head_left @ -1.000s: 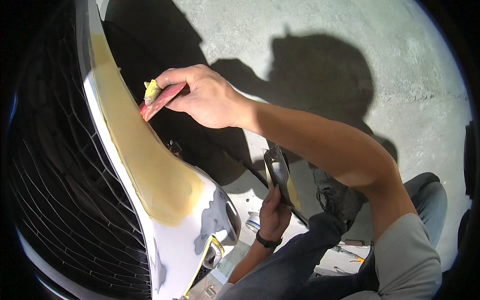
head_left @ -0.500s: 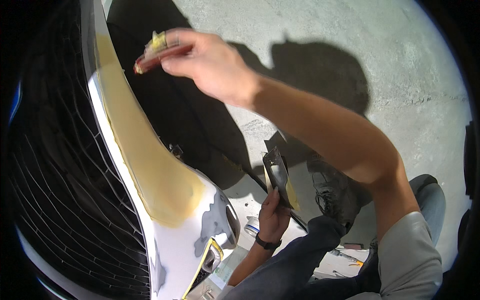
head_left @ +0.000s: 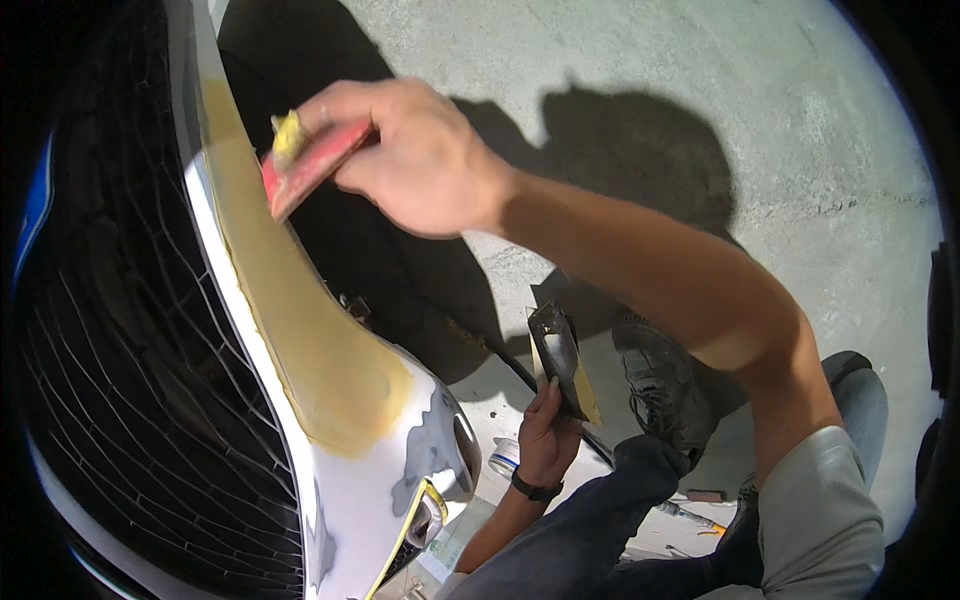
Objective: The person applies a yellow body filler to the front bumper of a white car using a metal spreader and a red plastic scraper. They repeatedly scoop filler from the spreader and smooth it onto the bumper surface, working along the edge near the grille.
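Observation:
My right hand (head_left: pixel 425 160) is closed around a red spreader (head_left: pixel 325 162), which has a lump of pale yellow filler (head_left: pixel 288 134) on it. The spreader's lower end is at the right edge of the curved white body panel (head_left: pixel 360 500); whether it touches is hard to tell. A long tan-yellow coat of filler (head_left: pixel 300 350) covers much of that panel. Lower down, my left hand (head_left: pixel 548 440) grips a dark flat mixing board (head_left: pixel 556 345), with yellow along one side and a pale smear on its face. The board stands apart from the panel.
Black mesh grille (head_left: pixel 150 380) borders the panel on the left. My shoe (head_left: pixel 660 385) rests on the concrete floor (head_left: pixel 820 120). Near my legs lie a roll of tape (head_left: pixel 504 456), a dark red block (head_left: pixel 706 495) and an orange-ended tool (head_left: pixel 690 515).
My right hand has come down and slightly nearer, tilting the spreader so its red face shows and its end is at the panel's edge. The left hand has barely moved.

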`<state>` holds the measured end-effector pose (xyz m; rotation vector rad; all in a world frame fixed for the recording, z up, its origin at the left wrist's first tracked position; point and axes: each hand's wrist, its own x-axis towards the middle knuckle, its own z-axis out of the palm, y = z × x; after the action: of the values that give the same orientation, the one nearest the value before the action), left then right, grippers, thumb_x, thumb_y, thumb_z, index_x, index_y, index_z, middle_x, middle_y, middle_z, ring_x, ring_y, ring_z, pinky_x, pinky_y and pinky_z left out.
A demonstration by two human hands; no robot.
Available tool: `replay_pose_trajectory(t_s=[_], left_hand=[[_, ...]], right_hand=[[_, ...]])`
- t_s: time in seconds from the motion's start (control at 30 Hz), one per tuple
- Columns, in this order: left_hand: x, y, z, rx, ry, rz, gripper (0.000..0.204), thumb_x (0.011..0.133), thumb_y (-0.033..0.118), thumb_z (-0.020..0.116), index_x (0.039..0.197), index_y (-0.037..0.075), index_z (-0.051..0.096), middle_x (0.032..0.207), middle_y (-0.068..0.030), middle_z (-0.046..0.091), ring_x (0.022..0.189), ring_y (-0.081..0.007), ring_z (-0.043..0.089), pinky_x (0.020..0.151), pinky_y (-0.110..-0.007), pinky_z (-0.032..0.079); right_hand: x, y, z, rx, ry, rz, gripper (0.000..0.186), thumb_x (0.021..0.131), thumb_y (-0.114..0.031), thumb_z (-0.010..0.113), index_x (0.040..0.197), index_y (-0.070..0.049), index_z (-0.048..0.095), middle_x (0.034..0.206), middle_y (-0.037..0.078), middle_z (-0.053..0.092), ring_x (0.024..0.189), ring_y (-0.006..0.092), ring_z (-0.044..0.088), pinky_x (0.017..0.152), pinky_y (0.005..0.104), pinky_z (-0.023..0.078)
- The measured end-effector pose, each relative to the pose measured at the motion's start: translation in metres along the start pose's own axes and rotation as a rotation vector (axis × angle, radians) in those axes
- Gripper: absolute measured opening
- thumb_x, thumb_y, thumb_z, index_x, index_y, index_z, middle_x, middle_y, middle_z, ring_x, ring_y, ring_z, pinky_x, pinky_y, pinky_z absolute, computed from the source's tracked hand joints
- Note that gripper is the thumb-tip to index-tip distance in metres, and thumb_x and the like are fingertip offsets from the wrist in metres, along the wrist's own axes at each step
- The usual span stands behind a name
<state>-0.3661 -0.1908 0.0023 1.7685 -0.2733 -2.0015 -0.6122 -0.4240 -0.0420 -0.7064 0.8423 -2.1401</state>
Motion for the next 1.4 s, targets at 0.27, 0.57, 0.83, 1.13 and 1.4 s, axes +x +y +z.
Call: replay_pose_trajectory(t_s=[0.27, 0.57, 0.83, 1.13, 1.4], left_hand=[[0.0, -0.006, -0.015, 0.019, -0.087, 0.022, 0.035, 0.109, 0.023, 0.05, 0.137, 0.004, 0.058, 0.133, -0.009, 0.068, 0.121, -0.0209, 0.065, 0.108, -0.038, 0.048], [0.001, -0.007, -0.017, -0.006, -0.115, 0.001, 0.035, 0.11, 0.023, 0.049, 0.139, 0.004, 0.057, 0.133, -0.0086, 0.068, 0.122, -0.0203, 0.065, 0.107, -0.038, 0.049], [0.001, -0.01, -0.017, 0.021, -0.01, 0.029, 0.033, 0.109, 0.02, 0.051, 0.137, 0.003, 0.058, 0.133, -0.009, 0.068, 0.122, -0.0207, 0.064, 0.108, -0.039, 0.048], [0.003, -0.01, -0.023, 0.031, -0.024, 0.034, 0.035, 0.109, 0.022, 0.053, 0.138, 0.002, 0.057, 0.135, -0.0092, 0.066, 0.125, -0.0207, 0.062, 0.11, -0.04, 0.046], [0.015, -0.009, -0.019, 0.02, -0.044, 0.022, 0.04, 0.108, 0.026, 0.053, 0.142, 0.005, 0.055, 0.14, -0.0088, 0.064, 0.127, -0.0227, 0.061, 0.109, -0.043, 0.047]], right_hand=[[-0.042, -0.015, 0.006, 0.132, -0.025, 0.116, 0.026, 0.087, 0.012, 0.064, 0.108, 0.0, 0.072, 0.116, 0.01, 0.073, 0.106, 0.0212, 0.072, 0.095, 0.0315, 0.055], [-0.061, -0.009, 0.017, 0.273, -0.052, -0.009, 0.02, 0.089, 0.006, 0.069, 0.109, 0.002, 0.071, 0.118, 0.012, 0.069, 0.107, 0.0252, 0.072, 0.096, 0.0351, 0.057], [-0.117, -0.014, 0.0, 0.125, -0.285, -0.074, 0.032, 0.07, 0.012, 0.059, 0.095, -0.002, 0.074, 0.105, 0.016, 0.071, 0.097, 0.0347, 0.069, 0.085, 0.0402, 0.055], [-0.105, -0.018, 0.001, 0.111, -0.262, -0.101, 0.028, 0.071, 0.014, 0.062, 0.093, 0.001, 0.074, 0.104, 0.016, 0.072, 0.098, 0.0349, 0.069, 0.087, 0.0402, 0.055], [-0.128, -0.05, -0.043, -0.07, -0.331, 0.389, 0.025, 0.088, 0.001, 0.065, 0.112, -0.004, 0.069, 0.103, 0.015, 0.075, 0.096, 0.0312, 0.072, 0.082, 0.0391, 0.056]])
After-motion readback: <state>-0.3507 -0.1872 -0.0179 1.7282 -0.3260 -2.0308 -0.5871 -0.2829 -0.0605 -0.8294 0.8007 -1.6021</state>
